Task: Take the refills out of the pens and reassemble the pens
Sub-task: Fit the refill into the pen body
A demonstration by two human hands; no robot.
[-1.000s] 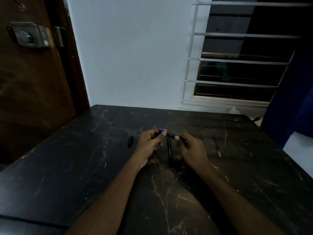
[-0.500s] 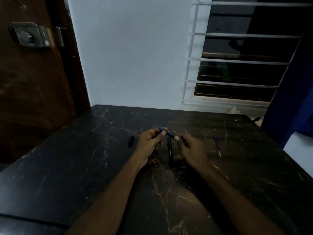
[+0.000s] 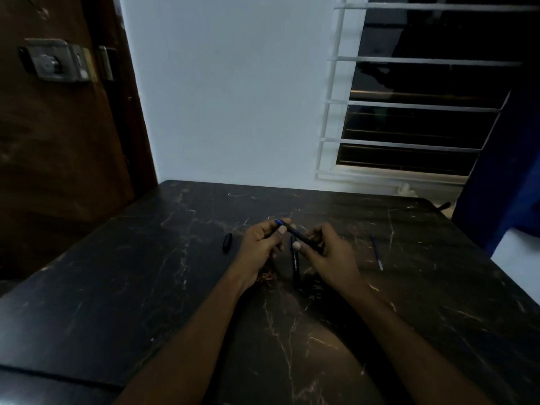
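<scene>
Both my hands hold one dark pen (image 3: 296, 234) with a blue end above the black marble table (image 3: 146, 287). My left hand (image 3: 261, 244) pinches the blue end between thumb and fingers. My right hand (image 3: 328, 252) grips the dark barrel at its other end. A second dark pen (image 3: 295, 266) lies on the table between my hands, pointing away from me. A thin refill (image 3: 376, 252) lies on the table to the right of my right hand. A black pen cap (image 3: 227, 242) rests to the left of my left hand.
A brown door (image 3: 58, 141) with a metal lock stands at the left. A barred window (image 3: 415, 92) is behind the table at the right. Blue cloth (image 3: 508, 171) hangs at the right edge.
Both hands stay on the pen at nearly the same spot; my right thumb has shifted slightly along the barrel. The items on the table have not moved.
</scene>
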